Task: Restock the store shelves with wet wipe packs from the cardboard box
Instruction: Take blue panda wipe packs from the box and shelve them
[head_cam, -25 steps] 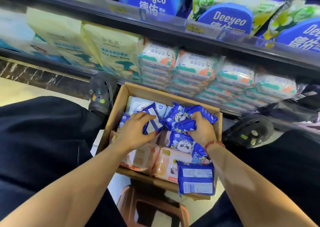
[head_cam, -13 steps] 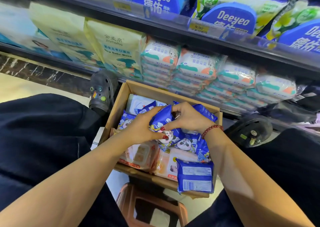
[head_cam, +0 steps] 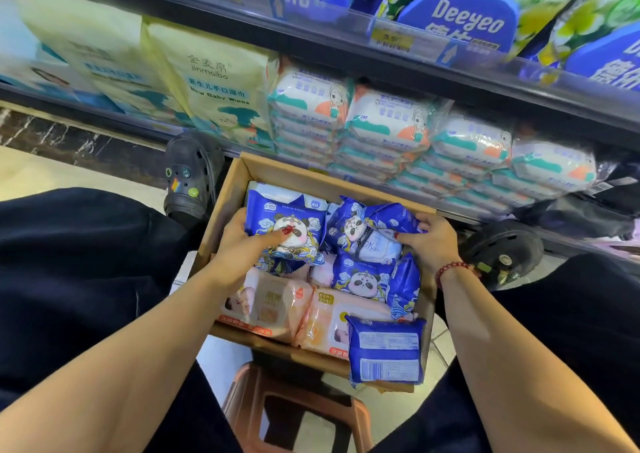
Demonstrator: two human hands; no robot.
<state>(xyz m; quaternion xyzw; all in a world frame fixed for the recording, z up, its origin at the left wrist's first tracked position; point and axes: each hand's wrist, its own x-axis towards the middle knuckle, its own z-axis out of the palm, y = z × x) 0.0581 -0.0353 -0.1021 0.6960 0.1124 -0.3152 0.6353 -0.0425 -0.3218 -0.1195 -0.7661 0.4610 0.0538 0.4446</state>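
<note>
An open cardboard box [head_cam: 228, 189] sits between my knees, filled with blue panda wet wipe packs and pink packs [head_cam: 266, 309]. My left hand [head_cam: 239, 245] grips a stack of blue panda packs [head_cam: 287, 234] at the box's left side, thumb across the front. My right hand [head_cam: 429, 241] holds another blue panda pack [head_cam: 391, 219] at the right side of the box. More blue packs [head_cam: 360, 276] lie between the hands. One blue pack [head_cam: 386, 352] leans face down on the box's near right corner.
The lower shelf [head_cam: 346, 168] behind the box holds stacked white and teal wipe packs [head_cam: 391, 123] and tall cream bags [head_cam: 211, 82]. The upper shelf carries blue Deeyeo packs [head_cam: 460, 20]. A brown plastic stool [head_cam: 298, 407] stands under the box. My black clogs [head_cam: 192, 179] flank it.
My hands have separated: the left one carried panda packs to the box's left side, the right one moved to the right onto another blue pack. The view tilted nearer the shelf.
</note>
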